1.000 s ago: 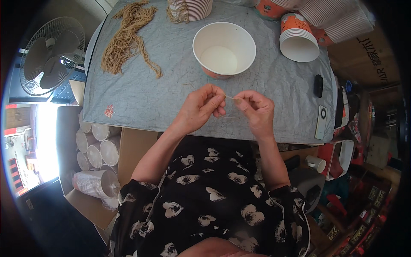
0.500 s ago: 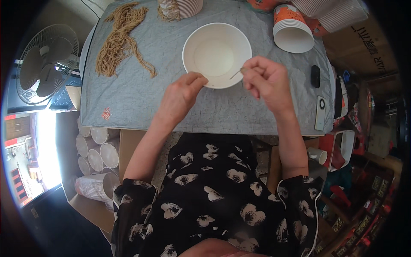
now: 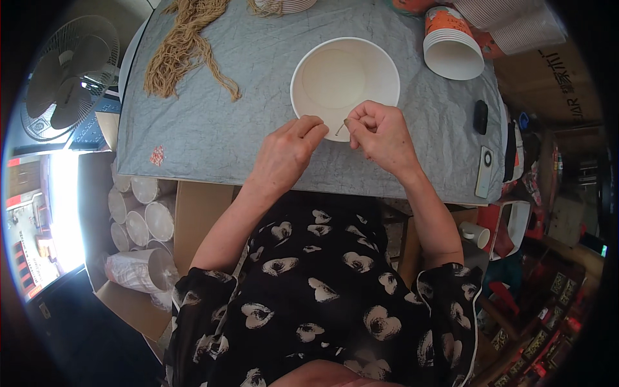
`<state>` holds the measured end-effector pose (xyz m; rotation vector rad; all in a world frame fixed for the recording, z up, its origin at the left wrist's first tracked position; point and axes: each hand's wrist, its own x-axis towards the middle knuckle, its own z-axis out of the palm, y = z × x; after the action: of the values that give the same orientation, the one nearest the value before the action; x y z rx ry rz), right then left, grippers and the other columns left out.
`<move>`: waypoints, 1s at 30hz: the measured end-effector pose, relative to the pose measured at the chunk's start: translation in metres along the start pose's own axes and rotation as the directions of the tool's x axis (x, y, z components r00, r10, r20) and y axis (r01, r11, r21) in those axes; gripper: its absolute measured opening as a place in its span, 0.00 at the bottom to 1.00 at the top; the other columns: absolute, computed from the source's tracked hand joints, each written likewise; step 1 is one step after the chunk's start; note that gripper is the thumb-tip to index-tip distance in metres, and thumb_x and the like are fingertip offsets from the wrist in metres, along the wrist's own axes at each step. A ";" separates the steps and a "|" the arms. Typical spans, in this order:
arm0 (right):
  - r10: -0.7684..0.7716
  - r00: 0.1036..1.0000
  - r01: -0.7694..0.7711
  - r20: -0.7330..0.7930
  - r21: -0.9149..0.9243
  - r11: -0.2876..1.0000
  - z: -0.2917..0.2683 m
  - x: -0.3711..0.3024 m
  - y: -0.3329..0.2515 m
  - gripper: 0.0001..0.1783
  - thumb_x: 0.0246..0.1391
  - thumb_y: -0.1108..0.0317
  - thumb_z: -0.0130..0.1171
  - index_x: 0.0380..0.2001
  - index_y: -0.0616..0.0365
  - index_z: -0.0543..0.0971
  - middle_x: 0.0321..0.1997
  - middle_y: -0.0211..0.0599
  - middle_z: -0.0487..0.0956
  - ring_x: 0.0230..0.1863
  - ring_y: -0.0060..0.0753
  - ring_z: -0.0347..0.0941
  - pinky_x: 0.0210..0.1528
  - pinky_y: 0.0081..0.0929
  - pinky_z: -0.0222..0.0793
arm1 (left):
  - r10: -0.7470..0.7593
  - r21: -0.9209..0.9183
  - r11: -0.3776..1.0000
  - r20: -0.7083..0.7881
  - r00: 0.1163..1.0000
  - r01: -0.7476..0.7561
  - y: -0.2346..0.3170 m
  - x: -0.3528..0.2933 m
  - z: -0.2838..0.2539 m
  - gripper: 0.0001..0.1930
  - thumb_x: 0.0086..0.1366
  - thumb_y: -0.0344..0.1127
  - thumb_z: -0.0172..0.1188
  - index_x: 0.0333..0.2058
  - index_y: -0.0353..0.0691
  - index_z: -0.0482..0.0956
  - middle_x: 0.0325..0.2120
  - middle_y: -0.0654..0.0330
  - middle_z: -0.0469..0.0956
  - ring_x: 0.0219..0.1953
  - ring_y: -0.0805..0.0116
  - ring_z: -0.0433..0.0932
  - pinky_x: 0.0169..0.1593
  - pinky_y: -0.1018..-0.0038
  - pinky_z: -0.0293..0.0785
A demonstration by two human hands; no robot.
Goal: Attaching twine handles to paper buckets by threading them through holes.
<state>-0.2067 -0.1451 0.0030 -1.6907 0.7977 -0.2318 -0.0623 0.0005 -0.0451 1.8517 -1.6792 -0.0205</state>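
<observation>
left hand [image 3: 287,151] and right hand [image 3: 385,134] are apart, fingertips facing across a small gap. the right thumb and forefinger are pinched shut on a thin brown strand [image 3: 340,129]; its short free end slants toward the person and to the left, over the near rim of a white paper tub [image 3: 382,80]. the right hand is nearer it. the left fingers are bunched at the tub's near-left rim, thumb hidden, so i cannot tell whether they clamp it. the tub lies just ahead of both hands on the grey-covered bench [image 3: 213,142], round mouth up. farther off, loose tan yarn [image 3: 184,48] lies to the left, nested orange-and-white cups [image 3: 453,51] to the right.
</observation>
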 end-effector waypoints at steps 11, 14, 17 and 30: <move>-0.005 1.000 0.005 -0.008 -0.038 0.999 0.002 0.002 0.006 0.04 0.56 0.77 0.57 0.28 0.66 0.77 0.21 0.31 0.79 0.22 0.19 0.75 0.26 0.20 0.70 | -0.022 -0.022 0.999 0.021 1.000 0.022 0.001 0.001 -0.001 0.13 0.56 0.21 0.60 0.41 0.40 0.82 0.42 0.62 0.82 0.40 0.58 0.84 0.41 0.67 0.83; -0.040 0.999 0.037 -0.037 -0.074 0.997 0.004 0.004 0.011 0.04 0.55 0.77 0.58 0.27 0.66 0.77 0.19 0.32 0.79 0.22 0.19 0.76 0.26 0.22 0.70 | -0.028 -0.026 0.999 0.026 0.999 0.029 0.001 0.002 0.000 0.13 0.56 0.21 0.60 0.40 0.40 0.81 0.41 0.62 0.82 0.40 0.58 0.84 0.40 0.67 0.83; -0.084 0.995 0.075 -0.060 -0.137 0.988 0.004 0.006 0.014 0.04 0.53 0.76 0.59 0.26 0.67 0.78 0.19 0.37 0.80 0.22 0.24 0.78 0.27 0.25 0.72 | -0.027 -0.043 0.999 0.030 0.999 0.029 0.000 0.003 0.000 0.13 0.56 0.21 0.59 0.41 0.41 0.82 0.40 0.63 0.82 0.39 0.59 0.84 0.39 0.66 0.83; -0.074 0.993 0.097 0.093 -0.269 0.958 -0.022 0.012 -0.010 0.16 0.56 0.66 0.62 0.46 0.63 0.82 0.27 0.46 0.84 0.28 0.32 0.81 0.35 0.30 0.74 | -0.057 0.004 0.998 0.131 0.990 0.057 0.006 0.022 -0.009 0.19 0.59 0.23 0.56 0.46 0.53 0.83 0.34 0.64 0.74 0.28 0.59 0.82 0.29 0.64 0.80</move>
<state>-0.2061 -0.1690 0.0160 -1.9848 0.7209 -0.1135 -0.0593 -0.0156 -0.0264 1.9355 -1.7131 -0.1693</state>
